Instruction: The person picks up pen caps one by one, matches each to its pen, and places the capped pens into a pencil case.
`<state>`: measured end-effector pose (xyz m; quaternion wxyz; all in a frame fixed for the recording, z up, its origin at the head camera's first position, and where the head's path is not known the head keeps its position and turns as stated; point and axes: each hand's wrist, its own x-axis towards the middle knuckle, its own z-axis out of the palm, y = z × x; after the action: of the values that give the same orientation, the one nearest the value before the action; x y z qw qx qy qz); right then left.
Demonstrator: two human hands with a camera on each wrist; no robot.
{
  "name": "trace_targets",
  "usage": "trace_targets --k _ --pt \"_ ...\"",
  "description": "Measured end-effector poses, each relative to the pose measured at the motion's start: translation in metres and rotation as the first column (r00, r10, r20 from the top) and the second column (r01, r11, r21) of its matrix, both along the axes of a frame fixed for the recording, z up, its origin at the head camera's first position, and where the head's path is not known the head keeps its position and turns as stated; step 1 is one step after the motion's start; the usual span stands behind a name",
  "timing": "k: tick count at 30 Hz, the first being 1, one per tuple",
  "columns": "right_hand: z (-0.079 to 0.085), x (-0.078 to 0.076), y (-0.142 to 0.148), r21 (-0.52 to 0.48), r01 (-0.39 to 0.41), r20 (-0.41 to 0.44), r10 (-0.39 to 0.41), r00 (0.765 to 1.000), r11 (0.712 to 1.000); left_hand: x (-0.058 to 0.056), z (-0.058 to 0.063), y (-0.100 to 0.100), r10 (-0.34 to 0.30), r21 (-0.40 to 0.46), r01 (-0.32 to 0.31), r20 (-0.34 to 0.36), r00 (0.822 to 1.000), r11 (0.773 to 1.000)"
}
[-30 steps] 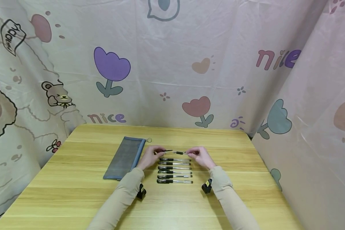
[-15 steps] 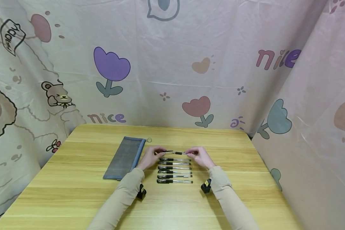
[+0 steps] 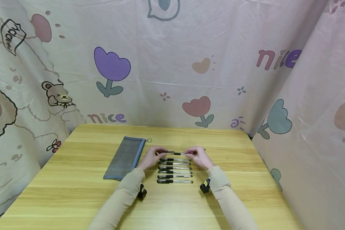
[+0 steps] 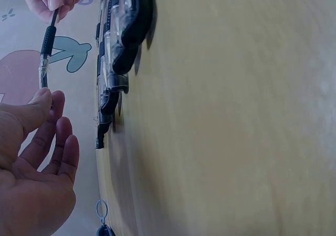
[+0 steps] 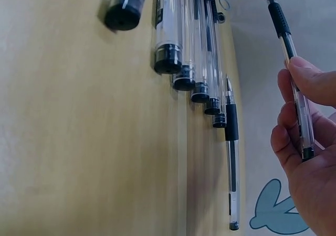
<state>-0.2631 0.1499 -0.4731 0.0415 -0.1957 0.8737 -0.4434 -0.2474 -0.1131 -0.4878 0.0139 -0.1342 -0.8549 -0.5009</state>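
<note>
Both hands hold a gel pen (image 3: 177, 154) with a black grip, level above the far end of a row of pens. My left hand (image 3: 153, 157) pinches its cap end between thumb and forefinger; the cap itself is mostly covered by the fingers. In the left wrist view, the left hand (image 4: 42, 157) has its other fingers curled loosely. My right hand (image 3: 199, 156) grips the clear barrel. From the right wrist view, the right hand (image 5: 310, 125) has its thumb along the pen (image 5: 294, 62), whose black end plug rests near the palm.
Several capped pens (image 3: 174, 172) lie parallel in a row on the wooden table (image 3: 172, 207). An uncapped pen (image 5: 232, 162) lies beyond the row, mostly hidden behind the right hand in the head view. A grey mesh zip pouch (image 3: 123, 158) lies left of the left hand.
My right hand has shifted slightly left with the pen, bringing its tip end up to the cap in the left hand. The cap now lines up with the pen. The row stays put.
</note>
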Motion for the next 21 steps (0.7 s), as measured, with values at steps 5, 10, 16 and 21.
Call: trace_targets --k 5,10,16,21 --pt "0.0011 0.0009 -0.001 -0.002 -0.007 -0.01 0.007 1.0 1.0 -0.0005 0.0006 0.0009 -0.01 0.005 0.01 0.012 1.0 1.0" --pt "0.0014 0.0018 -0.0024 -0.002 -0.008 -0.014 0.008 1.0 1.0 -0.0001 0.0015 0.0016 -0.014 0.01 0.014 0.016 1.0 1.0" --pt "0.001 0.0018 -0.0026 0.002 -0.007 -0.03 0.007 1.0 1.0 -0.0005 0.0023 0.0027 -0.012 0.005 0.012 0.027 1.0 1.0" --pt "0.0008 0.0012 -0.0035 -0.002 -0.013 -0.038 0.013 0.999 1.0 -0.0005 0.0034 0.0037 -0.017 0.001 0.017 0.033 0.999 1.0"
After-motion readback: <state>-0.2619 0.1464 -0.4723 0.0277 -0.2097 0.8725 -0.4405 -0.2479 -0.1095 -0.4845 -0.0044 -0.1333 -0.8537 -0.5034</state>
